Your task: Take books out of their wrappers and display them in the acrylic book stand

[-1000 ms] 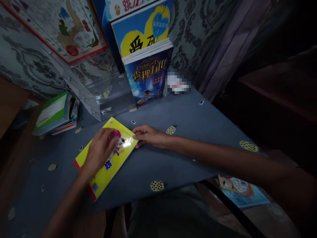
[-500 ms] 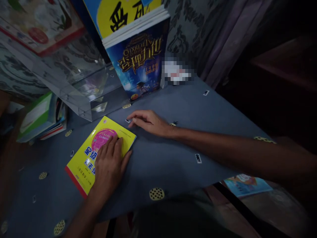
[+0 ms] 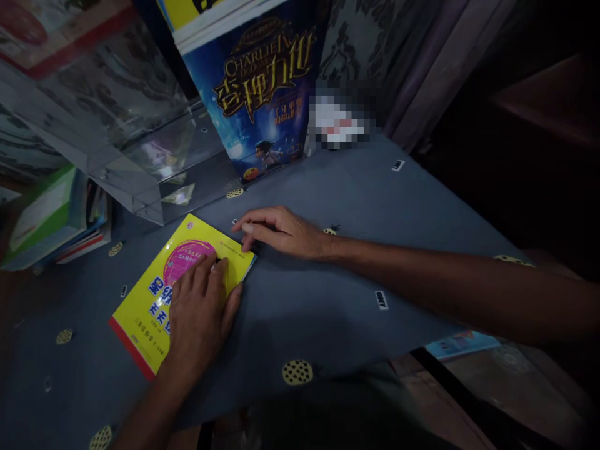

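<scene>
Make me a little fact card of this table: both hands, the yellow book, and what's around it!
Left hand: resting on the yellow book
Right hand: fingers loosely bent at the book's corner; touching unclear
Yellow book: lying flat on the pineapple-patterned tablecloth
Behind it: clear plastic rack
Upright: blue CHARLIE book
Far left: green-topped stack

A yellow book (image 3: 152, 278) has a smooth, printed paper cover with a faint sheen. The counter (image 3: 304, 306) wears a smooth, matt, grey-blue covering that looks like cloth or soft vinyl. Behind stands a rack (image 3: 146, 201) of clear, shiny plastic, reflective along its edges. A dark blue book (image 3: 262, 106) has a smooth printed cover and pale, matt page edges. The curtain (image 3: 434, 65) looks like soft, folded cloth.
</scene>
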`<state>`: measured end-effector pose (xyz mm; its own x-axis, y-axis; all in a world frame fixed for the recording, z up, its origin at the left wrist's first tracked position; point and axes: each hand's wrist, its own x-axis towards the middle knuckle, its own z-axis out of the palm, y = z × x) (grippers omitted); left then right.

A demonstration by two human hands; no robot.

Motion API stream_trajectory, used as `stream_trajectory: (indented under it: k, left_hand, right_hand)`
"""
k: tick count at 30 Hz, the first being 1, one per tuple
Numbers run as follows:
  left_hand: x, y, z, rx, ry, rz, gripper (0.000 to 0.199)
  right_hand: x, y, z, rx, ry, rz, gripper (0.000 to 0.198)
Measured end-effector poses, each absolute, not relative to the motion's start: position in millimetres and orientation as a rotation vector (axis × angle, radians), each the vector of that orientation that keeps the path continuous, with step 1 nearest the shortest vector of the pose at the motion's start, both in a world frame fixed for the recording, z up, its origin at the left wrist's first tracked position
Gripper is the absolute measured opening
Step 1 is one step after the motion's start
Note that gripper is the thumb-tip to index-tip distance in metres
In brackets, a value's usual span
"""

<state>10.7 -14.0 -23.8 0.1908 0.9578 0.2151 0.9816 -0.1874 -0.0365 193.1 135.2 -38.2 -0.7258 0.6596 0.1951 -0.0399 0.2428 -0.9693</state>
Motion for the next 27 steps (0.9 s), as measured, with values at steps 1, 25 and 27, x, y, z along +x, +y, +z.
stream_trajectory:
  k: [1, 25, 27]
  left_hand:
    - [11.1, -13.9, -23.6, -2.294, -1.898, -0.214, 0.041]
    - [13.0, -14.4, -25.9, -2.264, -1.861, -0.206, 0.035]
    - [13.1, -14.4, -25.8, -2.264, -1.853, -0.193, 0.035]
  right_hand:
    - [193.3, 135.0, -38.0, -0.569, -1.929, 1.534, 0.03]
    - [193.7, 136.1, -37.0, -0.532, -1.94, 1.519, 0.032]
    - [194.2, 136.2, -36.3, -0.524, -1.953, 1.505, 0.033]
